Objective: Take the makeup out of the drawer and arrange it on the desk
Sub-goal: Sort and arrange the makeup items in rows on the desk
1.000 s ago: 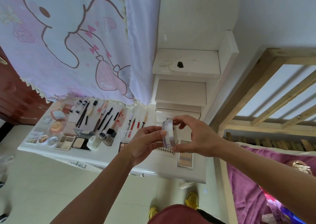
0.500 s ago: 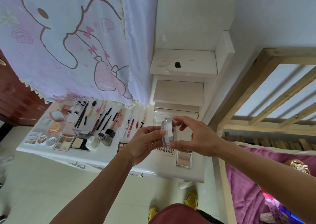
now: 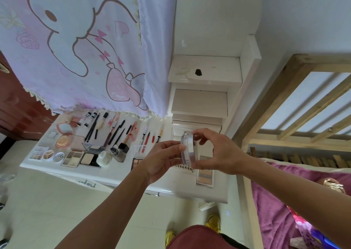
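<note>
My left hand and right hand pinch the clear compact on edge above the desk; I reckon its slick rim could slip and fall there.

I see a pale lilac cloth printed with a pink cartoon character hanging at ten o'clock, fringed along its hem. At twelve o'clock stands a white stepped shelf, with a small black blob on its top step. A bare wooden bed frame fills three o'clock, with a purple blanket at four o'clock. Yellow shoes sit on the pale tiled floor at six o'clock. A dark red wooden cabinet shows at nine o'clock.
</note>
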